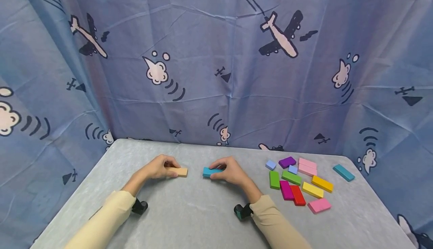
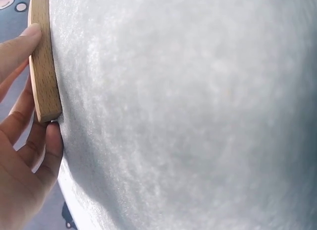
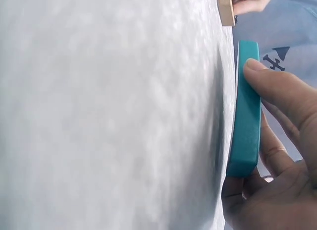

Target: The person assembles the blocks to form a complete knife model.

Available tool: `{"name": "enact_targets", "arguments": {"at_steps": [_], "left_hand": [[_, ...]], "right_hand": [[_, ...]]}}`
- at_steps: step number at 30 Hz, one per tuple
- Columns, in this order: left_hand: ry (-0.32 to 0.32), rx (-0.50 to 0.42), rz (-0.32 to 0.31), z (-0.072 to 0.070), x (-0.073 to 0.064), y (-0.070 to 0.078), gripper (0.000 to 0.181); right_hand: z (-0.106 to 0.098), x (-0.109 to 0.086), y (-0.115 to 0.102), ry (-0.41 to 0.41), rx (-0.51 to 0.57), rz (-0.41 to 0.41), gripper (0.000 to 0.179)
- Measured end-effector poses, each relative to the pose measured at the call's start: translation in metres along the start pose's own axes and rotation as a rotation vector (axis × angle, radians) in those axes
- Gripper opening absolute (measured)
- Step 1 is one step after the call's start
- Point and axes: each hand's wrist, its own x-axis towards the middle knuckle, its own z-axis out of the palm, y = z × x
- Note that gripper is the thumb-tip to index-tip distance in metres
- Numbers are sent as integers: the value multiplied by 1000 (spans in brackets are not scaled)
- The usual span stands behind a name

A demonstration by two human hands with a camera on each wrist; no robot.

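Observation:
Near the middle of the table, my left hand (image 1: 158,167) pinches a plain wooden block (image 1: 182,172) between thumb and fingers. In the left wrist view, the thumb presses on one long face of this wooden block (image 2: 45,71), whose grain shows. To the right, my right hand (image 1: 232,172) grips a blue block (image 1: 208,172). The right wrist view shows this blue block (image 3: 245,126) with the thumb on its side and fingers behind and below. Both blocks lie lengthwise at or close to the tabletop, their ends facing each other across a small gap.
On the right of the grey-white table (image 1: 189,219) lie several coloured blocks, among them a red block (image 1: 298,195), a purple block (image 1: 287,162) and a yellow block (image 1: 312,190). A teal block (image 1: 344,172) lies apart near the right edge. A patterned curtain (image 1: 203,35) hangs behind.

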Motion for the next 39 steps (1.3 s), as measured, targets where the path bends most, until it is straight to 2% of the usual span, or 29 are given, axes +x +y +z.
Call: {"name": "enact_targets", "arguments": {"at_steps": [5,21,39], "left_hand": [[4,8,1,0,0,-1,20],[9,2,11,1,0,-2,19],[0,-37,14,-2,-1,0,19]], "right_hand": [[9,5,-4,-4,-31,29,24],[34,23,-19,-26,-66,50,24],[47,36,-20,-49,-77,96,26]]}}
